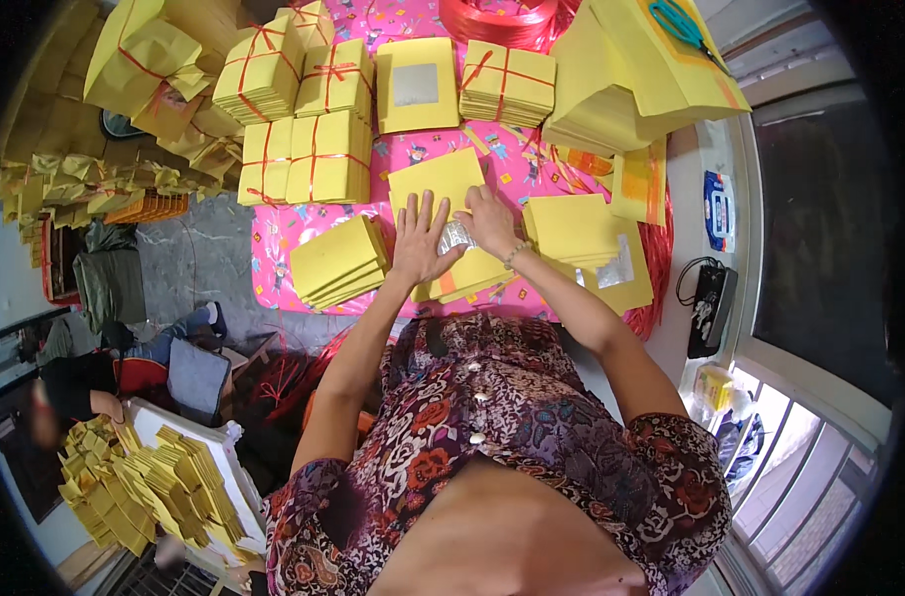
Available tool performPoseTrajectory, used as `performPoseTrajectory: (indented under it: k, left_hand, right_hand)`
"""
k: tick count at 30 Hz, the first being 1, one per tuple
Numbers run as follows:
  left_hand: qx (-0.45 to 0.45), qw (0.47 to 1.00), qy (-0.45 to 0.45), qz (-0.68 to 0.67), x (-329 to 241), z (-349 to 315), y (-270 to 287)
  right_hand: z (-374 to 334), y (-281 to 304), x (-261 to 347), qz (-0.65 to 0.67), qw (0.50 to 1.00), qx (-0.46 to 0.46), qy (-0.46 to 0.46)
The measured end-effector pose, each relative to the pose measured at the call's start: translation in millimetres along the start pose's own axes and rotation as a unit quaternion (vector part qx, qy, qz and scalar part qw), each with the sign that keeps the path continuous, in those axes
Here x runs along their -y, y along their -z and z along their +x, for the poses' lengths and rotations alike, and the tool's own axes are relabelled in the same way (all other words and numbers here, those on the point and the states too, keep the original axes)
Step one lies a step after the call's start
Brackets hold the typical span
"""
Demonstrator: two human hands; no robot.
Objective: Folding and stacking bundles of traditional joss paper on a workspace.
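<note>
Yellow paper (438, 171) with a silver square (456, 236) lies in front of me on the pink patterned table. My left hand (420, 236) rests flat on it with the fingers spread, beside the silver square. My right hand (490, 224), with a bracelet at the wrist, has its fingers bent together on the paper just right of the square. The fingertips partly hide what they pinch. A fanned stack of folded yellow paper (338, 263) sits left of my hands. Another yellow stack (572, 230) lies to the right, over a sheet with a silver patch (619, 263).
Bundles tied with red ribbon (328, 159) line the table's far left, with another bundle (507, 84) at the back. Teal-handled scissors (679, 22) lie on a tall yellow stack (611, 89). At the lower left, another person's arm (105, 402) is beside a white table of yellow papers (174, 482).
</note>
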State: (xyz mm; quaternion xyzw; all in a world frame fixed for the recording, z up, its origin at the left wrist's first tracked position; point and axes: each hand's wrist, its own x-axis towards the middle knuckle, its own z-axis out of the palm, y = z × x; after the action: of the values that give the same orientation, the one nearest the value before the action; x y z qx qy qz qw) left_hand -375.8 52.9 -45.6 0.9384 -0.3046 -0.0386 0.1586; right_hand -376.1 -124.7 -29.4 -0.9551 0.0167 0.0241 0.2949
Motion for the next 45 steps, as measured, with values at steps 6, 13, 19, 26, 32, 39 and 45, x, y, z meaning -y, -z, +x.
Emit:
performPoseTrajectory:
  k: [6,13,19,26,32,39,45]
  left_hand:
    - [0.02,1.0,-0.001,-0.019,4,4,1]
    - [-0.027,0.999,-0.01,-0.024,8,14,20]
    - [-0.092,0.995,-0.008,0.034,13,32,35]
    - [-0.191,0.98,-0.019,0.052,-33,58,71]
    - [-0.159,0.979,-0.115,-0.058,-101,69,52]
    - [-0.074,0.972,-0.212,-0.076,-156,60,10]
    - [-0.005,0.969,-0.236,-0.071,-172,49,-16]
  right_hand:
    - [-6,11,0,-0.013,0.996,-0.017,0.091]
    - [9,11,-15,-0.214,0.915,-0.097,0.329]
    - [27,29,-6,-0.143,0.927,-0.096,0.333]
    - [23,71,-23,0.093,0.976,-0.194,0.028]
    - [-21,121,-80,0.456,0.867,-0.041,-0.197]
    - [-92,145,-141,0.33,0.924,-0.077,-0.176]
    - [-120,101,-207,0.198,0.961,-0.101,-0.166]
